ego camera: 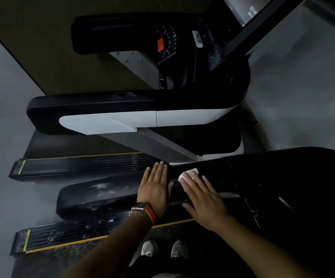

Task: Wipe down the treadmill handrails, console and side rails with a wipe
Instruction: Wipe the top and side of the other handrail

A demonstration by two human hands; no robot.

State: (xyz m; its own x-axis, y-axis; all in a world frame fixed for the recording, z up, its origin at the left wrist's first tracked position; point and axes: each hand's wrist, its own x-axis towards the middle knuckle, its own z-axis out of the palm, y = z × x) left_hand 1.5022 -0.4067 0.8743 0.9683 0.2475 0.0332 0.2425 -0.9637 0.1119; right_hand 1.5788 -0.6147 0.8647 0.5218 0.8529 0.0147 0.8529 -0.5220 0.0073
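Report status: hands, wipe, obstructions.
Left hand flat on black handrail, holding nothing. Right hand flat, pressing white wipe onto the dark surface beside it. Nothing blocking the wipe.

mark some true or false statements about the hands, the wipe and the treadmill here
1. The right hand presses the white wipe under straight fingers onto the black treadmill surface. True.
2. The left hand grips the wipe. False: it lies flat and holds nothing; the wipe is under the right hand.
3. The watch with the orange strap sits on the left wrist. True.
4. A hand covers the red console button. False: the button is uncovered, on the farther machine, well away from both hands.
5. The two hands lie side by side, apart, not overlapping. True.
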